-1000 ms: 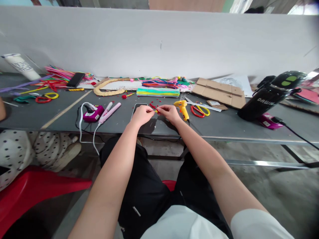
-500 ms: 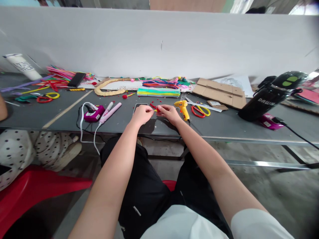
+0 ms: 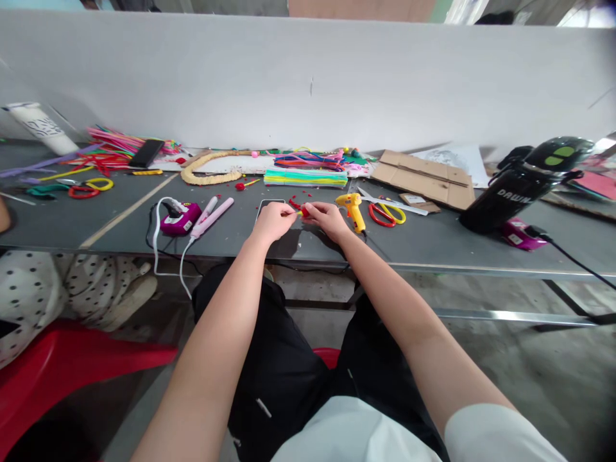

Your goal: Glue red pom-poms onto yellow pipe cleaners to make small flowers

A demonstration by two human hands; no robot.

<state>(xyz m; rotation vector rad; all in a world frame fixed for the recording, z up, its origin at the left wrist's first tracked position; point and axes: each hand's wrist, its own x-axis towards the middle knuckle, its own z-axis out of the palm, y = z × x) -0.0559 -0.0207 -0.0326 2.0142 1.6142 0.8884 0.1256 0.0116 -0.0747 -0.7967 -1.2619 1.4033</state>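
Note:
Over the front part of the table, my left hand (image 3: pixel 274 221) pinches the thin yellow stem (image 3: pixel 299 213) of a small craft piece. Its red fuzzy head (image 3: pixel 305 211) is between the closed fingers of my right hand (image 3: pixel 328 219), which partly cover it. The piece looks like pipe cleaner, but it is too small to make out fully. Red scraps (image 3: pixel 293 201) lie just behind my hands. A flat dark object with a white rim (image 3: pixel 262 205) is partly hidden under my left hand. A similar red head on a yellow stem (image 3: pixel 240 187) lies farther back.
Right of my hands are a yellow glue gun (image 3: pixel 355 210), scissors (image 3: pixel 385 215), cardboard (image 3: pixel 423 176) and a black bottle (image 3: pixel 510 192). On the left lie a pink straightener (image 3: pixel 212 219) and a purple power block (image 3: pixel 181 219) with cables. Pipe cleaners (image 3: pixel 305 178) are bundled behind.
Both hands keep nearly the same grip and place. The view has shifted very slightly; nothing else has visibly moved.

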